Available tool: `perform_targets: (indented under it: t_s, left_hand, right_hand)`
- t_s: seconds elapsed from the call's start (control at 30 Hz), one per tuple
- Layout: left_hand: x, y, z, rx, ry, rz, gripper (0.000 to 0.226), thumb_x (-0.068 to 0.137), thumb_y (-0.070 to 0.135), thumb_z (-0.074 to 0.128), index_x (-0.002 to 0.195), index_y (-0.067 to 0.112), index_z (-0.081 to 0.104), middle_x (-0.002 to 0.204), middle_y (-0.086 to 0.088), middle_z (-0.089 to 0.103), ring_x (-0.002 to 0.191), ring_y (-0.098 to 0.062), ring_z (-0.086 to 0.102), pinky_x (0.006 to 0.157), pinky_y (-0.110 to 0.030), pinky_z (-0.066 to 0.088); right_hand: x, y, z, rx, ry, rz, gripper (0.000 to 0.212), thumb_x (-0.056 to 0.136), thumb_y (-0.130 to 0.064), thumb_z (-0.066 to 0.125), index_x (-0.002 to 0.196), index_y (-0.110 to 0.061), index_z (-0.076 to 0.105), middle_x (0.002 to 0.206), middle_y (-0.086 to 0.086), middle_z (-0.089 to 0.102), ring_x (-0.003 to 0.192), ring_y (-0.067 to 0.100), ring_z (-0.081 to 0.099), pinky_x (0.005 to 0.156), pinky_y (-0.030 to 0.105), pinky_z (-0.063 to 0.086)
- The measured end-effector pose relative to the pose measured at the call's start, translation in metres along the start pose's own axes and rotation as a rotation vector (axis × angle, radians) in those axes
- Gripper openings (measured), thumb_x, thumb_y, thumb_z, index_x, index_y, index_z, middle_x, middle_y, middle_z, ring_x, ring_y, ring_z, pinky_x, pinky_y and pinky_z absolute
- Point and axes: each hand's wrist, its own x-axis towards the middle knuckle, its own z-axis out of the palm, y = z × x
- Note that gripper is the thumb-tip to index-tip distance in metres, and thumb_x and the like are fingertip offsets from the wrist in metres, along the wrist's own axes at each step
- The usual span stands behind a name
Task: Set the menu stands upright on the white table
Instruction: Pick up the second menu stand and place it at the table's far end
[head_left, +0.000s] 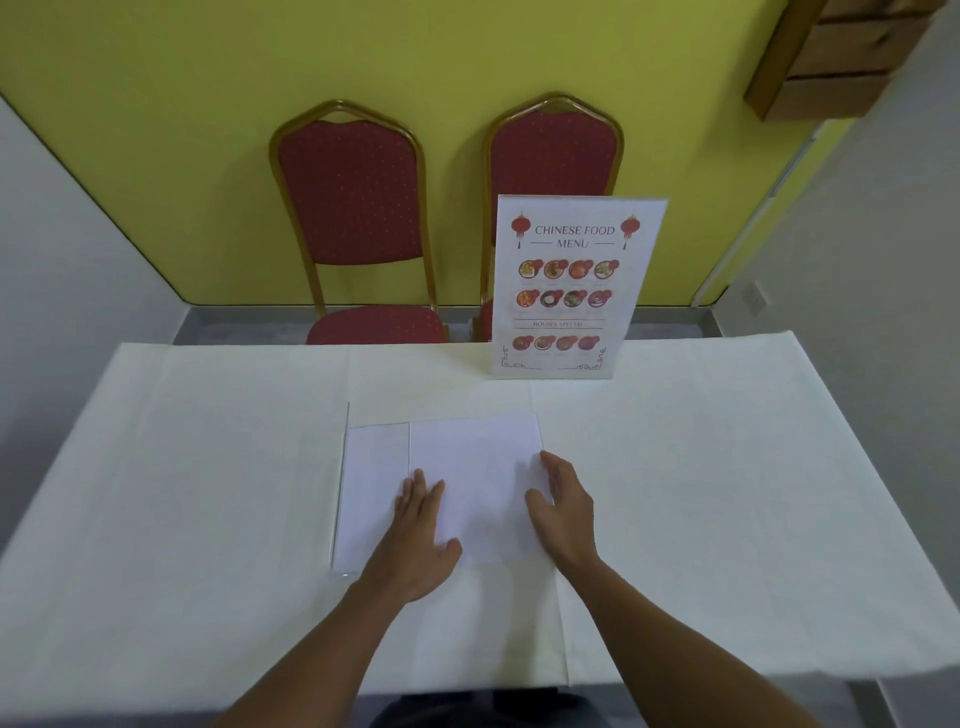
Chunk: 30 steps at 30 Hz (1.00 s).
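One menu stand (574, 286) with a printed "Chinese Food Menu" sheet stands upright at the far edge of the white table (182, 467), right of centre. Two more menu stands lie flat and face down in the middle, showing blank white backs: a top one (475, 457) overlaps a lower one (371, 493) that sticks out on the left. My left hand (423, 535) rests palm down across both flat stands, fingers spread. My right hand (563, 509) touches the right edge of the top flat stand, fingers curved along that edge.
Two red padded chairs with gold frames, one on the left (358, 223) and one on the right (553, 150), stand behind the table against a yellow wall. A wooden shelf unit (841, 57) hangs at the upper right. The tablecloth spreads wide on both sides of the flat stands.
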Motion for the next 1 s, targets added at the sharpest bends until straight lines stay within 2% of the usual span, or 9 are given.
perform_targets:
  t_s: [0.2,0.3,0.4,0.5,0.57,0.73,0.83,0.9,1.0]
  left_hand:
    - [-0.003,-0.009,-0.001,0.018,-0.048,0.044,0.104,0.085,0.065,0.058,0.158,0.028,-0.007,0.158,0.002,-0.034,0.147,-0.018,-0.03,0.121,-0.035,-0.002]
    - [-0.006,-0.008,0.001,0.103,-0.047,0.075,0.12,0.073,0.08,0.055,0.151,0.032,-0.022,0.149,0.004,-0.045,0.14,-0.018,-0.04,0.12,-0.036,-0.006]
    - [-0.006,-0.008,0.0,0.194,0.036,0.115,0.112,0.083,0.058,0.059,0.153,0.025,-0.022,0.15,-0.001,-0.043,0.144,-0.025,-0.035,0.124,-0.039,0.001]
    - [-0.011,-0.007,-0.005,0.241,0.148,0.199,0.094,0.09,0.037,0.055,0.156,0.018,-0.009,0.16,-0.012,-0.017,0.151,-0.04,-0.008,0.122,-0.047,0.015]
    - [-0.014,-0.01,-0.011,0.219,0.255,0.303,0.084,0.084,0.024,0.057,0.157,0.011,0.019,0.161,-0.02,0.019,0.145,-0.048,0.025,0.115,-0.055,0.028]
    - [-0.016,-0.012,-0.049,0.212,0.603,0.502,0.057,0.077,-0.008,0.05,0.131,0.002,0.065,0.134,-0.018,0.063,0.12,-0.038,0.062,0.096,-0.054,0.052]
    - [-0.017,-0.01,-0.08,0.254,0.751,0.608,0.036,0.098,0.004,0.043,0.12,0.001,0.071,0.121,-0.015,0.071,0.106,-0.031,0.072,0.082,-0.047,0.06]
    - [-0.018,-0.005,-0.106,0.241,0.807,0.621,0.036,0.103,0.019,0.046,0.115,-0.001,0.074,0.114,-0.014,0.074,0.095,-0.028,0.076,0.073,-0.042,0.063]
    - [-0.022,0.004,-0.142,0.115,0.846,0.533,0.029,0.098,0.018,0.059,0.113,-0.003,0.072,0.101,-0.014,0.077,0.076,-0.029,0.077,0.066,-0.033,0.063]
  right_hand:
    - [0.013,0.006,-0.014,0.403,0.057,0.113,0.041,0.087,-0.006,0.058,0.125,-0.023,0.061,0.128,0.0,0.067,0.119,0.016,0.062,0.097,0.038,0.053]
    - [0.022,-0.002,-0.02,0.606,0.1,0.146,0.032,0.094,-0.001,0.051,0.122,-0.008,0.064,0.122,0.012,0.069,0.112,0.025,0.067,0.1,0.041,0.052]
    - [0.028,-0.024,-0.025,0.724,0.147,0.153,0.033,0.095,0.003,0.041,0.118,0.003,0.064,0.115,0.021,0.07,0.102,0.035,0.071,0.093,0.044,0.055]
    - [0.033,-0.049,-0.026,0.785,0.141,0.125,0.033,0.088,0.001,0.041,0.11,0.008,0.066,0.11,0.027,0.07,0.097,0.041,0.071,0.083,0.041,0.057]
    - [0.037,-0.066,-0.026,0.837,0.126,0.113,0.033,0.086,-0.002,0.045,0.108,0.009,0.066,0.107,0.028,0.071,0.093,0.041,0.071,0.077,0.038,0.057]
    - [0.046,-0.097,-0.018,0.999,0.028,0.124,0.032,0.091,-0.007,0.048,0.115,0.008,0.063,0.108,0.025,0.072,0.086,0.032,0.073,0.074,0.033,0.058]
    - [0.047,-0.107,-0.006,0.95,-0.101,0.142,0.03,0.095,-0.009,0.046,0.118,0.002,0.063,0.097,0.019,0.075,0.077,0.026,0.074,0.068,0.031,0.059]
    - [0.049,-0.11,0.006,0.861,-0.169,0.141,0.031,0.094,-0.002,0.042,0.119,0.002,0.061,0.099,0.023,0.074,0.082,0.032,0.075,0.079,0.039,0.059]
    - [0.056,-0.113,0.023,0.6,-0.226,0.105,0.033,0.094,0.004,0.046,0.126,0.001,0.057,0.116,0.025,0.069,0.104,0.034,0.071,0.098,0.044,0.054]
